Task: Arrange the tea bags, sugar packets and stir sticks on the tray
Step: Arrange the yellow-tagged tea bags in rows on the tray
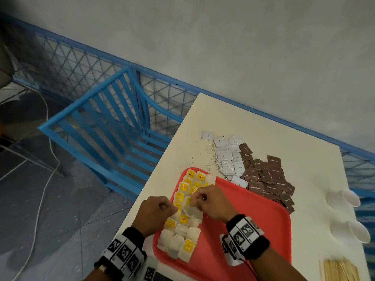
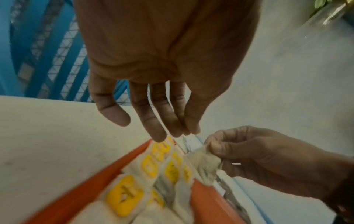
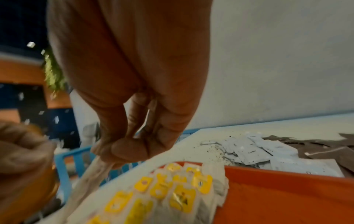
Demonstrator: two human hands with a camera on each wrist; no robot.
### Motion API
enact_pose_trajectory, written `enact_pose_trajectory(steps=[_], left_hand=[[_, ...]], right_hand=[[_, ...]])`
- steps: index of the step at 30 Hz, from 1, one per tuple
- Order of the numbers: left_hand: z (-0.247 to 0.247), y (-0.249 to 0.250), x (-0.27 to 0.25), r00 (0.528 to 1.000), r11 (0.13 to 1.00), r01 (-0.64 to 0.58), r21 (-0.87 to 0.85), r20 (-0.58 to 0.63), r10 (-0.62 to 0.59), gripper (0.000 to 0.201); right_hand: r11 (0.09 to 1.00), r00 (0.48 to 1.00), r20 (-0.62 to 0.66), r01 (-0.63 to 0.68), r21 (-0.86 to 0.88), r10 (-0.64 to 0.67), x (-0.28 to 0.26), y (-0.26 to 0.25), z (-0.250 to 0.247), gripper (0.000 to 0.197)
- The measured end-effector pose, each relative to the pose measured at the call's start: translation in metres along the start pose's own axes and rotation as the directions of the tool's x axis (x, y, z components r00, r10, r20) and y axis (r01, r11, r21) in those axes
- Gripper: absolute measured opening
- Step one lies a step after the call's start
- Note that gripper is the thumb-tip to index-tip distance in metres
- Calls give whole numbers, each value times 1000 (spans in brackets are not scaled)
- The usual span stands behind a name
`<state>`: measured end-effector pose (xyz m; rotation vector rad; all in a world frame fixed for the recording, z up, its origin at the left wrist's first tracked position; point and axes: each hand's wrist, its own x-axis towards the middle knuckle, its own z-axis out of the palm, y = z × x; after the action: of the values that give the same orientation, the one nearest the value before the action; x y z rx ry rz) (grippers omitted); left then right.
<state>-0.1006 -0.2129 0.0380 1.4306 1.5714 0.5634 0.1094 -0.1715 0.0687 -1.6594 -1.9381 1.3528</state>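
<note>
A red tray [image 1: 243, 220] lies on the white table, its left part lined with rows of tea bags [image 1: 183, 238], many with yellow tags. My right hand [image 1: 195, 201] pinches one more tea bag [image 1: 191, 212] by its top, just above those rows; the right wrist view shows the bag [image 3: 90, 183] hanging from my fingertips [image 3: 118, 151]. My left hand [image 1: 169, 207] hovers beside it over the tray's left edge. Its fingers [image 2: 153, 121] hang nearly straight and hold nothing. White sugar packets [image 1: 229, 159] and brown ones [image 1: 267, 179] lie heaped beyond the tray. Wooden stir sticks [image 1: 338, 270] lie at the bottom right.
Two white paper cups [image 1: 345, 197] lie on their sides near the table's right edge. Dark tea crumbs [image 1: 211, 157] are scattered left of the white packets. A blue slatted chair [image 1: 101, 128] stands left of the table, with a blue mesh railing [image 1: 67, 61] behind.
</note>
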Motion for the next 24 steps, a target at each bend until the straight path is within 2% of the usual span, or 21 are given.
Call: enact_pose_trajectory(steps=[3, 4, 8, 12, 18, 24], left_hand=[[-2, -16, -1, 996, 998, 15, 65, 84, -20, 18], [-3, -20, -1, 993, 997, 22, 74, 114, -30, 16], [-7, -29, 1, 990, 996, 29, 80, 133, -39, 14], [-9, -29, 5, 990, 996, 21, 92, 138, -33, 15], [-5, -22, 11, 988, 994, -14, 111, 157, -4, 17], [8, -13, 19, 968, 987, -21, 158, 252, -20, 15]], right_hand=[[989, 987, 158, -15, -150, 38, 18, 12, 13, 45], [984, 979, 198, -7, -178, 43, 23, 15, 17, 48], [972, 957, 274, -28, -234, 94, 35, 20, 26, 32], [961, 972, 215, -36, -273, 97, 40, 26, 39, 21], [964, 995, -44, -96, -248, 88, 28, 29, 47, 17], [968, 998, 18, -53, -244, 59, 10, 29, 60, 20]])
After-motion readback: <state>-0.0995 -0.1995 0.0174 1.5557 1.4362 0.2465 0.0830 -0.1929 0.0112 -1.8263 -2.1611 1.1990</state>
